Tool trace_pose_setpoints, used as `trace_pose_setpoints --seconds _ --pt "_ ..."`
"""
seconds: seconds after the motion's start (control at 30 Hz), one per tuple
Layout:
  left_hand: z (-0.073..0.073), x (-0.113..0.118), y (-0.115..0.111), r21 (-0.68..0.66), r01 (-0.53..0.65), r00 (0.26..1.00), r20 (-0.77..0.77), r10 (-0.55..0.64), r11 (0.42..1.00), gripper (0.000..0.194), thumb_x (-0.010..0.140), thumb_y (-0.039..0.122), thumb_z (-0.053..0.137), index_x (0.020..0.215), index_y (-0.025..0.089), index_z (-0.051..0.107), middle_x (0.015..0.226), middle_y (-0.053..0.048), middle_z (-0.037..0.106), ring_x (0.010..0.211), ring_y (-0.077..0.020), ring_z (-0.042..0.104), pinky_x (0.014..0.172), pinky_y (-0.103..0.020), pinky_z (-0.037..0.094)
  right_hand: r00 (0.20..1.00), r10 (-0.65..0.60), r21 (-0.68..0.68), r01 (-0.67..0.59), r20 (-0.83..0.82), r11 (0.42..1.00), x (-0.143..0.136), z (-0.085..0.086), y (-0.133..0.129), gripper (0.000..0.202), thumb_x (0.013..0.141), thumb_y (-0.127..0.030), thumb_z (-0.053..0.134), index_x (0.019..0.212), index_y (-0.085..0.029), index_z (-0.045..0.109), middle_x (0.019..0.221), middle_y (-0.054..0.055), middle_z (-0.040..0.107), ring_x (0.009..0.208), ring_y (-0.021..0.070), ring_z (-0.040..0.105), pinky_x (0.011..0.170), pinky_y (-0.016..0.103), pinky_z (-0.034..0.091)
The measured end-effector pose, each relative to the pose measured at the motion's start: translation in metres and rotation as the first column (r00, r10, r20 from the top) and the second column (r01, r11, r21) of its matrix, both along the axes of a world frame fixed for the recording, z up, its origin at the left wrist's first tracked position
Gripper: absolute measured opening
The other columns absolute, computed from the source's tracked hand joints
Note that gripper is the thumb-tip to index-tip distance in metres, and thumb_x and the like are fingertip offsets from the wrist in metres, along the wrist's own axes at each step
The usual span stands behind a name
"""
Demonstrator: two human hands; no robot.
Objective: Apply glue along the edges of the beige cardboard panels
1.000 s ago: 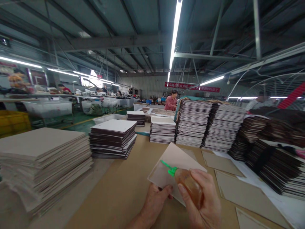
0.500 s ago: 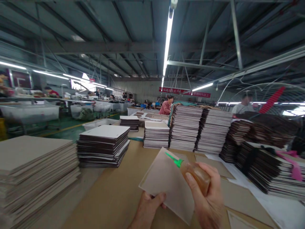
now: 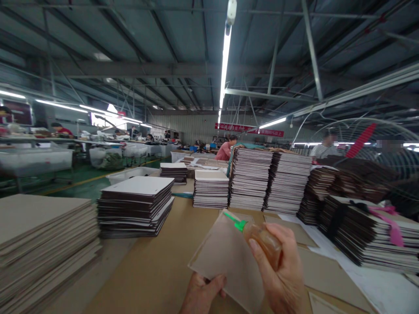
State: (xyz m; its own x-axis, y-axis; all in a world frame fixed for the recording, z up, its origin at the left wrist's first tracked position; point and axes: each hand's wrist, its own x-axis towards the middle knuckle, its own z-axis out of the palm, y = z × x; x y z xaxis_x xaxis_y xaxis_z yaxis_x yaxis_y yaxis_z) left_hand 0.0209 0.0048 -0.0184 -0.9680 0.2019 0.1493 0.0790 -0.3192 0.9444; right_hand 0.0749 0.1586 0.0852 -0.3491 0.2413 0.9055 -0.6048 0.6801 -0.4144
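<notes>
My left hand point(image 3: 204, 291) grips the near edge of a grey-beige board point(image 3: 225, 261), thumb on top, and holds it tilted above the brown table surface point(image 3: 144, 261). In my right hand point(image 3: 283, 270) is a squeeze bottle point(image 3: 263, 242) of amber liquid, fingers wrapped round its body. Its green nozzle point(image 3: 236, 221) points at the board's far corner, with the tip at or just above the edge there; contact cannot be made out. Part of the board's right side is hidden behind my right hand.
At left stands a tall stack of beige boards point(image 3: 42, 244), with a dark-edged stack point(image 3: 135, 205) beyond it. More stacks point(image 3: 250, 179) line the back. Loose boards point(image 3: 337, 274) lie at right, near a tied stack point(image 3: 369, 231). A person in pink point(image 3: 225, 150) works farther off.
The nozzle tip has come closer to the board's far corner. The whole view has shifted slightly; my left hand keeps its grip on the board.
</notes>
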Motion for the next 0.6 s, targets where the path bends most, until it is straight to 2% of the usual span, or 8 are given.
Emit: trace_pose_setpoints --seconds 0.1,0.23,0.33,0.4,0.47,0.6 --pt "-0.003 -0.003 0.0 -0.022 -0.01 1.0 0.007 0.01 1.0 0.035 0.059 0.047 0.077 0.07 0.015 0.068 0.062 -0.002 0.064 0.058 -0.0164 0.052 0.057 -0.026 0.043 0.999 0.033 0.023 -0.034 0.035 0.999 -0.001 0.001 0.002 0.029 0.091 -0.038 0.06 0.111 -0.019 0.053 0.11 0.009 0.05 0.1 0.0259 0.051 0.083 0.039 0.042" --pt "-0.004 -0.003 0.001 -0.003 -0.005 1.0 0.014 0.005 1.0 0.037 0.057 0.048 0.078 0.071 0.015 0.068 0.062 -0.001 0.064 0.056 -0.0156 0.05 0.054 -0.026 0.043 1.0 -0.01 -0.033 0.01 0.004 0.999 -0.003 -0.003 0.003 0.033 0.088 -0.039 0.063 0.113 -0.019 0.053 0.111 0.009 0.05 0.103 0.0265 0.049 0.088 0.041 0.039" --pt "-0.002 -0.002 0.002 0.016 -0.013 1.0 0.029 0.013 1.0 0.039 0.054 0.048 0.08 0.07 0.014 0.068 0.06 -0.001 0.062 0.054 -0.0148 0.049 0.053 -0.026 0.043 0.993 0.075 -0.064 -0.069 0.095 0.996 -0.002 -0.007 -0.001 0.031 0.089 -0.039 0.063 0.111 -0.021 0.053 0.113 0.007 0.05 0.103 0.0252 0.05 0.087 0.038 0.04" --pt "0.001 -0.002 0.002 0.049 -0.047 0.998 0.051 0.045 0.998 0.039 0.053 0.047 0.081 0.071 0.015 0.069 0.062 -0.002 0.064 0.056 -0.0155 0.051 0.052 -0.026 0.043 0.981 0.131 -0.136 -0.111 0.146 0.984 0.001 -0.009 -0.004 0.031 0.088 -0.041 0.063 0.11 -0.021 0.054 0.114 0.007 0.05 0.104 0.0255 0.05 0.087 0.038 0.04" --pt "0.003 -0.002 0.001 0.12 -0.079 0.994 0.087 0.068 0.99 0.038 0.051 0.042 0.083 0.074 0.016 0.069 0.067 -0.002 0.066 0.059 -0.0165 0.054 0.051 -0.026 0.044 0.981 0.139 -0.242 -0.103 0.135 0.965 0.003 -0.009 -0.004 0.035 0.087 -0.043 0.064 0.111 -0.021 0.053 0.114 0.007 0.05 0.103 0.0265 0.05 0.088 0.039 0.039" --pt "0.009 -0.001 -0.001 0.27 -0.072 0.985 0.17 0.026 0.96 0.033 0.051 0.032 0.084 0.075 0.016 0.068 0.07 -0.003 0.068 0.061 -0.0166 0.058 0.05 -0.025 0.044 0.996 0.031 -0.398 0.003 0.081 0.917 0.004 -0.008 0.01 0.045 0.082 -0.048 0.069 0.113 -0.02 0.054 0.11 0.008 0.054 0.097 0.0287 0.053 0.087 0.044 0.041"
